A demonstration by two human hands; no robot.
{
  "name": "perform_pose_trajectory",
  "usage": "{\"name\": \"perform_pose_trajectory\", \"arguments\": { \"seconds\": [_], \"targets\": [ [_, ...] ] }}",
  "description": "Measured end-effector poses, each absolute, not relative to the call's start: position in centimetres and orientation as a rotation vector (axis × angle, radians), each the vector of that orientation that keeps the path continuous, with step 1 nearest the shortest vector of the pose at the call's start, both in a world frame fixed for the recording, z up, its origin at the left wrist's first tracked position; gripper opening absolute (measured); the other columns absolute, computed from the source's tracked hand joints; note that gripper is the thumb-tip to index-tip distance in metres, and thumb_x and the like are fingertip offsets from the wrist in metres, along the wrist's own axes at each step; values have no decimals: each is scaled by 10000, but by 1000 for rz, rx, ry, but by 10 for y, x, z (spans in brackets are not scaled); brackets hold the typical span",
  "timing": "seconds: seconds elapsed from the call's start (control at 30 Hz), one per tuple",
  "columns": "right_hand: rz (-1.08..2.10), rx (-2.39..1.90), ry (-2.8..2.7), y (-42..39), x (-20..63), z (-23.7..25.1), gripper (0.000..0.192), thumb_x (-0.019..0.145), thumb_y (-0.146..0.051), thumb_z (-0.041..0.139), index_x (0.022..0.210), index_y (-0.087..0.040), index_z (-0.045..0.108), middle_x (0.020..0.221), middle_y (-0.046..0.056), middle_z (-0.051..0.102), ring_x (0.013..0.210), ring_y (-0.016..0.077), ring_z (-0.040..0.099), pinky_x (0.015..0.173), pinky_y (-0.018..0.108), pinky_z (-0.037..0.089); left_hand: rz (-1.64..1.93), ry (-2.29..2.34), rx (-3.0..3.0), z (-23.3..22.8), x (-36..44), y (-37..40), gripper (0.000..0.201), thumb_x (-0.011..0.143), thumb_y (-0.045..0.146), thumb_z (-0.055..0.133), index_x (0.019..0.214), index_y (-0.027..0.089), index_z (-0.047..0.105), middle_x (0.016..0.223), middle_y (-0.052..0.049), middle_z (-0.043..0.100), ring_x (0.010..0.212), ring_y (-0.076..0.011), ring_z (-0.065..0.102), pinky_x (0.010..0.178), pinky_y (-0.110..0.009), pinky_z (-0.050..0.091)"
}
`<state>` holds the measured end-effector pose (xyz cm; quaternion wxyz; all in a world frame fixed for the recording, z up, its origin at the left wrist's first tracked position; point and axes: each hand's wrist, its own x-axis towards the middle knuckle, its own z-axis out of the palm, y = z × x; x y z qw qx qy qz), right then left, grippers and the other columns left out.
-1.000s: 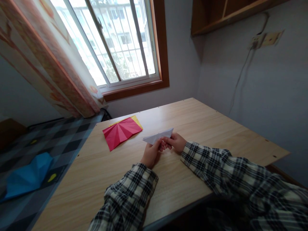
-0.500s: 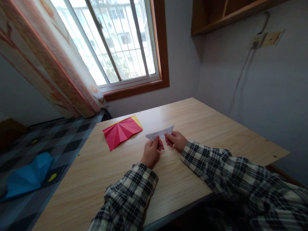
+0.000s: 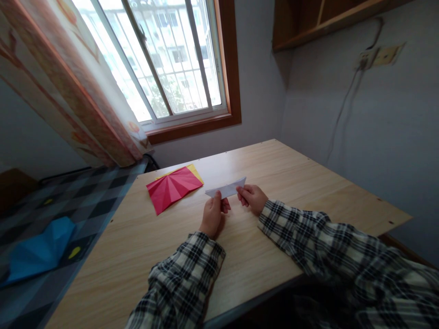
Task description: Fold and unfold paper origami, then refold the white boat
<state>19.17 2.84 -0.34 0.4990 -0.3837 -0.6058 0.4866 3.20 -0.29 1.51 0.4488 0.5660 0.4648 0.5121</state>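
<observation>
A folded piece of white paper (image 3: 228, 188), long and narrow with pointed ends, is held between my two hands above the wooden table (image 3: 274, 256). My left hand (image 3: 212, 214) pinches its left part, thumb on the near face. At the right part, my right hand (image 3: 253, 198) grips it between thumb and fingers. The fingers behind the paper are partly hidden. To the left of my hands, a red creased paper (image 3: 174, 187) lies on the table, partly covering a yellow paper (image 3: 195, 172).
On the checked cloth (image 3: 113, 192) at the left lies a blue creased paper (image 3: 41, 246). A window (image 3: 164, 59) with a curtain (image 3: 85, 91) is behind the table. A shelf (image 3: 329, 23) and a socket with a cord (image 3: 365, 59) are on the right wall.
My hands have moved slightly apart along the white paper, the left one leftward and the right one rightward. The paper has shifted a little to the left. The other papers have not moved.
</observation>
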Motion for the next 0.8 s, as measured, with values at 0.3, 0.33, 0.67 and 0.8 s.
{"name": "perform_pose_trajectory", "arguments": {
  "seconds": [0.3, 0.33, 0.67, 0.8],
  "targets": [
    [1204, -905, -1387, 33, 197, 1, 523, 782, -677, 560, 651, -171, 547, 523, -22, 528, 445, 85, 456, 424, 215, 366, 1280, 1205, 1446, 17, 30, -3, 620, 847, 694, 428, 545, 172, 572, 516, -26, 539, 496, -132, 465, 517, -264, 364],
    [1188, -905, -1381, 34, 198, 1, 518, 775, -675, 572, 653, -173, 546, 522, -25, 524, 446, 85, 454, 424, 215, 365, 1276, 1199, 1443, 17, 31, -3, 618, 846, 693, 431, 547, 172, 571, 519, -26, 541, 499, -132, 469, 520, -263, 365],
    [1087, -919, -1391, 35, 200, 5, 554, 729, -729, 576, 668, -179, 563, 487, -36, 496, 435, 93, 441, 417, 224, 362, 1344, 1168, 1403, 15, 29, -2, 626, 866, 699, 381, 622, 160, 586, 572, -28, 565, 500, -124, 458, 515, -264, 364],
    [1092, -950, -1355, 37, 200, 3, 622, 773, -780, 459, 595, -187, 516, 478, -15, 499, 426, 96, 447, 417, 230, 369, 1417, 1224, 1421, 12, 26, 0, 619, 877, 685, 382, 655, 154, 610, 579, -29, 556, 527, -133, 475, 529, -266, 380]
  ]
}}
